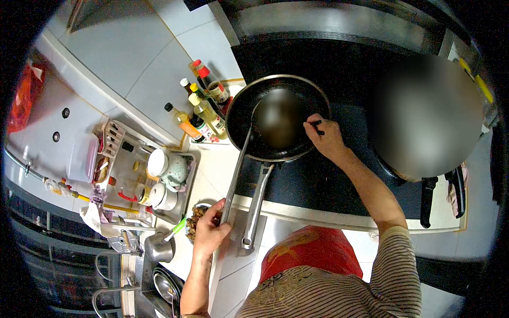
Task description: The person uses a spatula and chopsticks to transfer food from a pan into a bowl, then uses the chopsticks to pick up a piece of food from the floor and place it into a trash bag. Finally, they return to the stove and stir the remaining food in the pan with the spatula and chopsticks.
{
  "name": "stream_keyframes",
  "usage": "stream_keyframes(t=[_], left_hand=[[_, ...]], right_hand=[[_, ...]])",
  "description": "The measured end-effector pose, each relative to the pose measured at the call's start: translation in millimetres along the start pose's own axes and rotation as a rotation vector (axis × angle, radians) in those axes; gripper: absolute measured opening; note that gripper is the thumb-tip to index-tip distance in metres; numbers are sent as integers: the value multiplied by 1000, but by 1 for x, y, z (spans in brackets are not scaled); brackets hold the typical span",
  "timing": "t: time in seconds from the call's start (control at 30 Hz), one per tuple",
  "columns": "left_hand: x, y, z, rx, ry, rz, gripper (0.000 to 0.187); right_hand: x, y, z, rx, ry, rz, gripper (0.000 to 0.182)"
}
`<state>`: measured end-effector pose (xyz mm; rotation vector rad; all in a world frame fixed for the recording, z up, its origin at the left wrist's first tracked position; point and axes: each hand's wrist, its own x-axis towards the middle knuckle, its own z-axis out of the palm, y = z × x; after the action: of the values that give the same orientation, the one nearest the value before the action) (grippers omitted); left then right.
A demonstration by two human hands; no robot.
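A dark frying pan [241, 108] with a metal handle [259, 204] sits on the black hob, its middle blurred. My left hand [211, 230] is closed around the shaft of a long-handled metal cooking utensil [243, 159]. That tool slants up into the left side of the pan, where blur hides its head. Over the pan's right rim, my right hand [326, 137] pinches a small dark thing [318, 126] whose kind I cannot make out. Right beside my left hand stands a bowl of dark brown food pieces [195, 225], partly covered by the hand.
Several sauce and oil bottles [207, 108] stand left of the pan. A tray [185, 185] carries lidded jars [158, 162]. A small metal pot [159, 247] sits by the sink. On the right, a large blurred round thing [424, 116] covers part of the hob [344, 180].
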<state>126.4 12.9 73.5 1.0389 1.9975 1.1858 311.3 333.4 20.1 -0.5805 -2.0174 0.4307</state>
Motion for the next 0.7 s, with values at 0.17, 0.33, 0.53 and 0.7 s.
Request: stream_keyframes(t=[0.17, 0.33, 0.53, 0.7], left_hand=[[-1, 5, 2, -33, 0, -79, 53], [-2, 1, 3, -50, 3, -30, 53], [-1, -4, 0, -18, -24, 10, 54], [0, 10, 1, -151, -34, -97, 56]], right_hand=[[-1, -3, -11, -31, -38, 149, 13], [-4, 9, -11, 93, 75, 265, 15], [6, -12, -31, 329, 167, 501, 13], [11, 3, -24, 360, 97, 639, 13]])
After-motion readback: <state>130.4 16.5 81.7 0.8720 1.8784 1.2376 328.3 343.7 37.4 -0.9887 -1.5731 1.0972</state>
